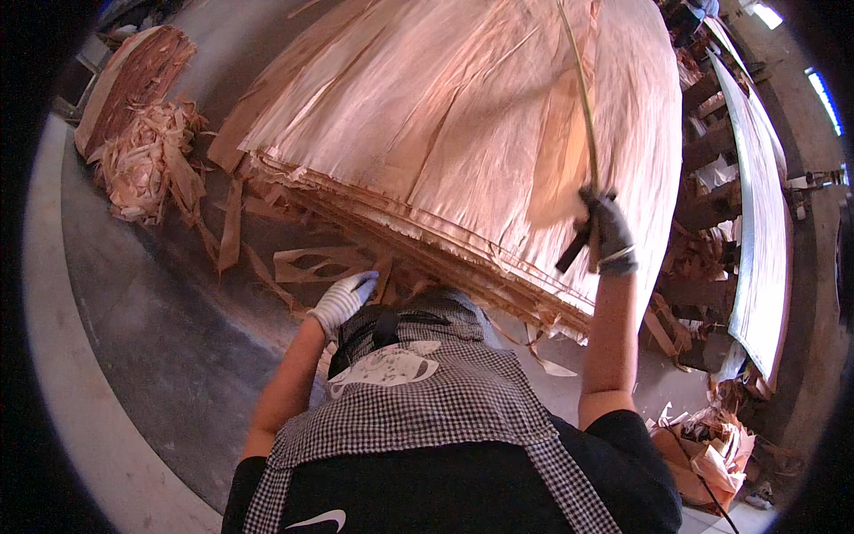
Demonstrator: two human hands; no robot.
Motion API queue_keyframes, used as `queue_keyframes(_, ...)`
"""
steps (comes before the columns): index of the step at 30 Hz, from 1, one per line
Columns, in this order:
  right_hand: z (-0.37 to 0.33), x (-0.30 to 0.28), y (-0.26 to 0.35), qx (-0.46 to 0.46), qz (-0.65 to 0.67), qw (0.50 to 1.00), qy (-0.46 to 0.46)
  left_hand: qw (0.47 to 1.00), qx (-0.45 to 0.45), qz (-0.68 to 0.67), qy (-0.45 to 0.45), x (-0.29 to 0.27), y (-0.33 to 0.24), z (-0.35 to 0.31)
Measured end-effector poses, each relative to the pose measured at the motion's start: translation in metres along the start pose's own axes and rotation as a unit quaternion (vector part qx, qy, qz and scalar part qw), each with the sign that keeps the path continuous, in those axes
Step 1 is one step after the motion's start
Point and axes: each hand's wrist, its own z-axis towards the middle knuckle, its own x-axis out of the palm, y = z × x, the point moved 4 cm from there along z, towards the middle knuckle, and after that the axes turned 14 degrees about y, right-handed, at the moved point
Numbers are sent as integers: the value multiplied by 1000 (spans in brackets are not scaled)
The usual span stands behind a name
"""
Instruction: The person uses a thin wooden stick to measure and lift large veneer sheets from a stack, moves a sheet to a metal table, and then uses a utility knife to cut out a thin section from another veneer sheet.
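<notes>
"Pinkish-tan wood veneer fills the head view, doesn't it? How would it handle?"

"Yes. The broad veneer stack (pixel 463 142) lies in front of the person, reaching from near the waist to the top edge. Each sheet looks thin, light and dry, likely bendy but easily split along the grain; the whole pile would be heavy. A sheet is best lifted by its near edge, with both hands spread well apart."

"And the long thin stick (pixel 583 80)?"

"It rises above the stack from the right hand (pixel 609 230), in a dark grey glove, whose fingers are clamped around its lower end. It seems light and slightly springy, and that lower end is the sensible grip. A short black piece (pixel 574 249) juts out beside the fist; I can't tell what it is."

"The left hand (pixel 344 301)?"

"White-gloved with bluish fingertips, near the stack's ragged front edge. Its fingers lie together; whether they pinch anything, I can't tell."

"How do they look?"

"The stick is yellowish and gently curved. The top sheet is streaked cream and rose, with darker splits and a yellower strip; layered, frayed edges show below."
</notes>
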Motion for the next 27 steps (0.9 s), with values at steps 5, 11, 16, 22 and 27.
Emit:
queue_keyframes(5, 18, 30, 104, -125, 167, 951, 228, 984, 171, 44, -19, 5, -77, 38)
queue_keyframes(11, 9, 66, 169, -115, 178, 926, 312, 920, 177, 328, -120, 23, -163, 86)
queue_keyframes(16, 14, 27, 166, -142, 184, 884, 406, 888, 15, 442, -125, 34, -178, 138)
queue_keyframes(22, -7, -20, 115, -87, 142, 969, 181, 889, 24, 450, -85, 12, -151, 153)
queue_keyframes(27, -18, -43, 83, -23, 107, 994, 23, 915, 30, 387, -110, -7, -161, 152)
